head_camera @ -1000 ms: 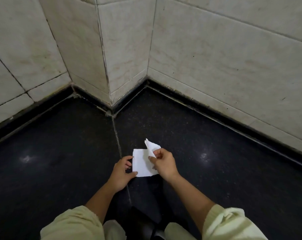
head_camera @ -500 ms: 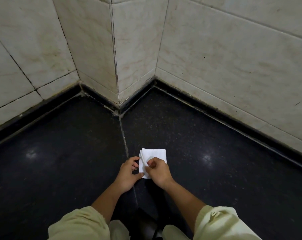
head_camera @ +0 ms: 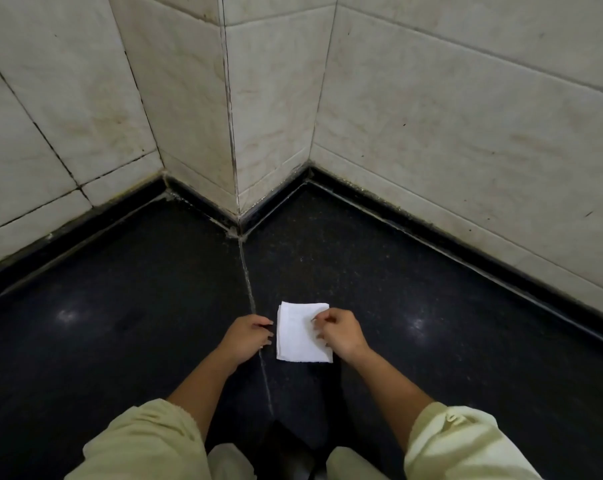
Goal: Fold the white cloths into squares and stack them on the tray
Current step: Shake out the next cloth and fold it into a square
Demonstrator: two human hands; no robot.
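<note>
Since half a second ago my left hand (head_camera: 248, 336) has come off the white cloth (head_camera: 298, 336); it sits just beside the cloth's left edge, fingers loosely curled, holding nothing; my right hand (head_camera: 343, 336) has slid to the right edge, fingers curled with their tips on the fabric, pinching or only pressing I cannot tell; the cloth lies folded flat on the dark floor (head_camera: 431, 306), lower centre of the frame.
</note>
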